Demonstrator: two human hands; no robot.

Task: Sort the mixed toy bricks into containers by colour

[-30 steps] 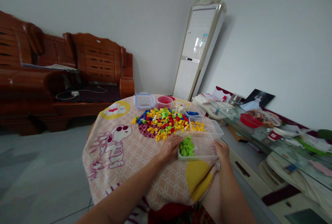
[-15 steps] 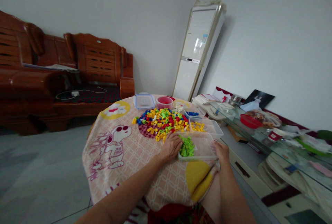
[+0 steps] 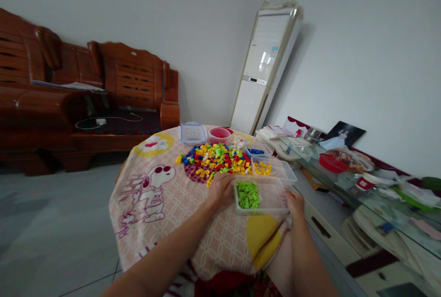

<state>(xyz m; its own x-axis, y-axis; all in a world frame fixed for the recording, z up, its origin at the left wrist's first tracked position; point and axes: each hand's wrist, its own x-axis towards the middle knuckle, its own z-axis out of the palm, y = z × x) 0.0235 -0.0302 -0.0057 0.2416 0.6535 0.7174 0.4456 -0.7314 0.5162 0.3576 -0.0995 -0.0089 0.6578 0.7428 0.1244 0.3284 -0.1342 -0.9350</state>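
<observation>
A heap of small red, yellow, blue and green bricks (image 3: 217, 159) lies on a round table under a pink cartoon cloth (image 3: 158, 196). My left hand (image 3: 220, 189) rests at the heap's near edge, fingers bent down onto the bricks; what they hold, if anything, is hidden. Just right of it stands a clear plastic box (image 3: 272, 210) with green bricks (image 3: 246, 194) in its left half. My right hand (image 3: 292, 200) grips that box at its near right corner.
Behind the green box stand a clear box with yellow bricks (image 3: 275, 168), one with blue bricks (image 3: 257, 151), a red cup (image 3: 218, 135) and a blue-rimmed lid (image 3: 192, 133). A wooden sofa (image 3: 131, 86) is at the left, a cluttered glass shelf (image 3: 344, 182) at the right.
My left hand has left the green box's left side and moved up-left to the near edge of the brick heap. My right hand stays on the box's corner.
</observation>
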